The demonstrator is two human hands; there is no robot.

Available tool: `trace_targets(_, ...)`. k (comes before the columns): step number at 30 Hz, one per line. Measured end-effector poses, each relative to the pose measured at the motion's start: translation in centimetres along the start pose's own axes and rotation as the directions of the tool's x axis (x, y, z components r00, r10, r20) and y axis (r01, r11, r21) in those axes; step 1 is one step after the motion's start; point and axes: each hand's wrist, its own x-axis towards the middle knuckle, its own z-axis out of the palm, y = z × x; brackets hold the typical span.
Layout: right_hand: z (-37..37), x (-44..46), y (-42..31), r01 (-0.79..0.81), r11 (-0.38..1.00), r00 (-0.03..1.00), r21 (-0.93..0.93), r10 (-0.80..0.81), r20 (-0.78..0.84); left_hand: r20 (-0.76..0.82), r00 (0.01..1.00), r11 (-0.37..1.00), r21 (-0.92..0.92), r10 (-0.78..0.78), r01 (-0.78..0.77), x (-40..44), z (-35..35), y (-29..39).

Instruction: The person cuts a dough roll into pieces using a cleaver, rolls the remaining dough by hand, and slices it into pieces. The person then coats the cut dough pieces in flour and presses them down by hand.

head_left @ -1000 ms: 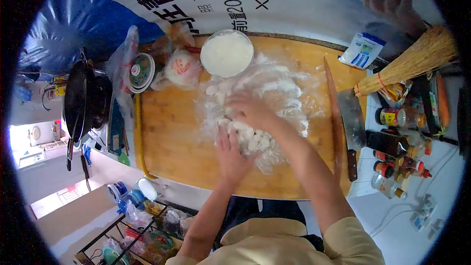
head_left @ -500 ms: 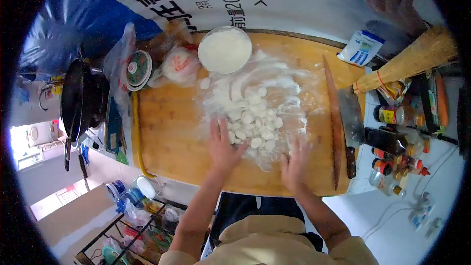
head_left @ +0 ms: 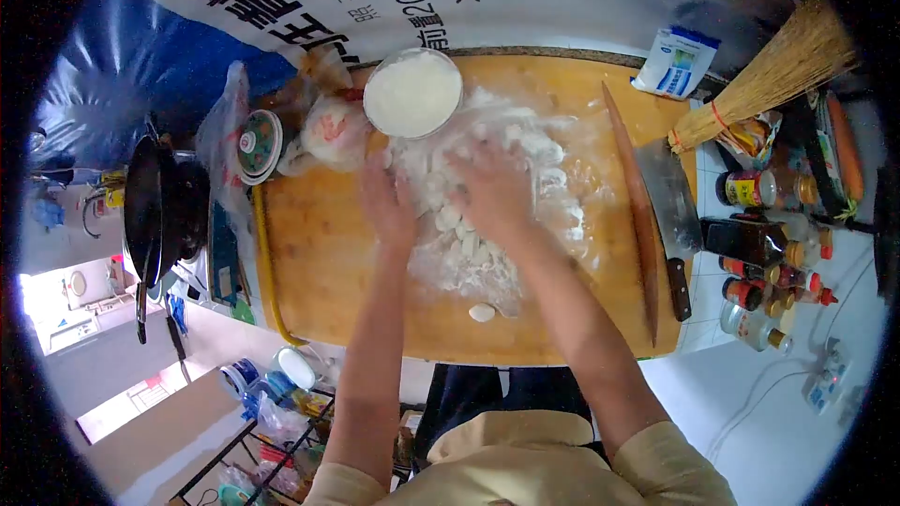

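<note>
Small white dough pieces (head_left: 469,242) lie clustered in loose flour (head_left: 548,145) on a wooden board (head_left: 319,262). My left hand (head_left: 387,199) is at the left edge of the cluster, its fingers stretched out and slightly blurred. Over the upper part of the pile reaches my right hand (head_left: 494,192), fingers spread among the pieces and hiding some of them. Neither hand shows anything gripped. One stray dough piece (head_left: 482,313) rests apart, near the board's front edge. A bowl of flour (head_left: 412,94) stands just beyond my hands.
On the right lie a long tapered rolling pin (head_left: 634,215) and a cleaver (head_left: 667,201). Farther right are a straw broom (head_left: 769,75), a white packet (head_left: 677,63) and several seasoning bottles (head_left: 745,244). Plastic bags (head_left: 333,129), a lidded pot (head_left: 260,145) and a wok (head_left: 150,211) are left.
Both hands have moved from the near side of the pile to its far side, the right one swinging left over the pieces. One piece now lies separate near the front.
</note>
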Motion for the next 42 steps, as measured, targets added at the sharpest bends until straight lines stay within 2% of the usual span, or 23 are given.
trace_targets(1, 0.0, -0.4, -0.3, 0.003, 1.000, 1.000, 0.001, -0.003, 0.001, 0.042, 0.999, 1.000, -0.010, 0.001, -0.001, 0.0, -0.2, -0.1)
trace_targets(3, -0.1, -2.3, -1.2, 0.232, 0.973, 0.969, 0.007, -0.232, 0.087, 0.230, 0.964, 0.991, -0.042, 0.133, -0.127, -1.5, -0.4, 0.5)
trace_targets(4, -0.2, -3.1, -1.0, 0.233, 0.972, 0.969, 0.007, -0.233, 0.083, 0.228, 0.964, 0.991, -0.042, 0.136, -0.130, -2.7, -0.6, 1.1)
trace_targets(6, -0.4, -5.3, 0.7, 0.270, 0.963, 0.921, 0.025, -0.265, 0.285, 0.436, 0.892, 0.993, -0.074, 0.116, -0.093, -5.7, -1.6, 2.3)
trace_targets(7, -0.7, -6.3, 1.2, 0.274, 0.962, 0.921, 0.021, -0.268, 0.282, 0.431, 0.894, 0.993, -0.075, 0.119, -0.096, -6.3, -2.7, 3.2)
trace_targets(9, -1.2, -8.8, 1.8, 0.184, 0.979, 0.982, -0.087, -0.179, 0.059, 0.539, 0.838, 0.996, -0.069, 0.088, -0.060, -7.9, -4.8, 5.0)
trace_targets(10, -1.2, -10.3, 1.3, 0.183, 0.979, 0.982, -0.091, -0.179, 0.057, 0.537, 0.838, 0.995, -0.073, 0.092, -0.062, -9.2, -5.2, 5.5)
trace_targets(13, -1.0, -14.8, -0.7, 0.304, 0.950, 0.951, -0.075, -0.307, -0.028, 0.492, 0.860, 0.984, 0.033, 0.138, -0.176, -12.3, -6.5, 6.3)
trace_targets(15, -0.6, -16.6, -1.9, 0.376, 0.920, 0.869, 0.113, -0.393, 0.300, 0.595, 0.801, 0.965, 0.165, 0.068, -0.205, -13.0, -6.9, 6.0)
trace_targets(19, 0.3, -14.5, -0.4, 0.372, 0.925, 0.879, -0.083, -0.322, 0.351, 0.570, 0.808, 0.934, 0.189, 0.148, -0.304, -11.6, -6.3, 4.7)
trace_targets(21, -0.1, -12.8, 0.4, 0.301, 0.917, 0.939, -0.260, -0.238, 0.249, 0.445, 0.877, 0.944, 0.171, 0.182, -0.283, -10.0, -5.5, 3.6)
trace_targets(22, -0.6, -12.5, 0.5, 0.309, 0.912, 0.938, -0.272, -0.245, 0.245, 0.432, 0.882, 0.944, 0.167, 0.189, -0.284, -9.2, -5.6, 4.0)
trace_targets(24, -1.7, -12.4, 0.4, 0.113, 0.979, 0.993, -0.172, -0.116, -0.006, 0.308, 0.951, 0.983, 0.173, 0.000, -0.056, -8.3, -6.1, 4.8)
trace_targets(25, -2.5, -12.8, 0.2, 0.122, 0.975, 0.992, -0.184, -0.125, -0.004, 0.298, 0.955, 0.985, 0.163, 0.000, -0.051, -8.4, -6.3, 4.9)
trace_targets(27, -4.0, -14.1, -0.4, -0.058, 0.989, 0.982, 0.138, 0.081, -0.170, 0.161, 0.987, 0.992, 0.123, 0.004, -0.024, -9.1, -6.5, 4.4)
trace_targets(28, -3.7, -14.9, -0.3, -0.046, 0.991, 0.983, 0.125, 0.068, -0.171, 0.148, 0.989, 0.993, 0.113, 0.003, -0.020, -9.8, -6.7, 3.7)
trace_targets(30, -2.4, -15.9, -0.2, -0.208, 0.952, 0.962, 0.226, 0.241, -0.130, 0.289, 0.957, 0.982, 0.186, -0.013, -0.042, -11.0, -7.6, 2.6)
trace_targets(31, -2.1, -15.9, -0.4, -0.201, 0.955, 0.963, 0.218, 0.233, -0.133, 0.282, 0.959, 0.983, 0.179, -0.012, -0.040, -11.3, -7.8, 2.5)
trace_targets(33, -1.1, -15.8, -1.4, -0.090, 0.986, 0.981, 0.143, 0.112, -0.156, 0.281, 0.953, 0.972, 0.168, 0.111, -0.163, -11.9, -8.1, 2.2)
trace_targets(37, 1.8, -14.9, -2.1, 0.027, 0.999, 0.993, -0.026, -0.029, -0.112, 0.223, 0.968, 0.983, 0.114, 0.118, -0.146, -11.4, -8.2, 2.6)
trace_targets(39, 2.1, -15.3, -2.4, 0.088, 0.991, 0.994, -0.099, -0.094, -0.053, 0.384, 0.923, 0.982, 0.168, 0.016, -0.087, -10.8, -8.2, 2.6)
trace_targets(40, 1.6, -15.9, -2.5, 0.092, 0.990, 0.994, -0.105, -0.098, -0.047, 0.381, 0.925, 0.983, 0.163, 0.012, -0.080, -11.0, -8.1, 2.3)
trace_targets(42, -0.3, -18.0, -2.3, 0.044, 0.999, 0.983, -0.028, -0.038, 0.182, 0.277, 0.950, 0.967, 0.161, 0.147, -0.196, -11.7, -8.0, 1.5)
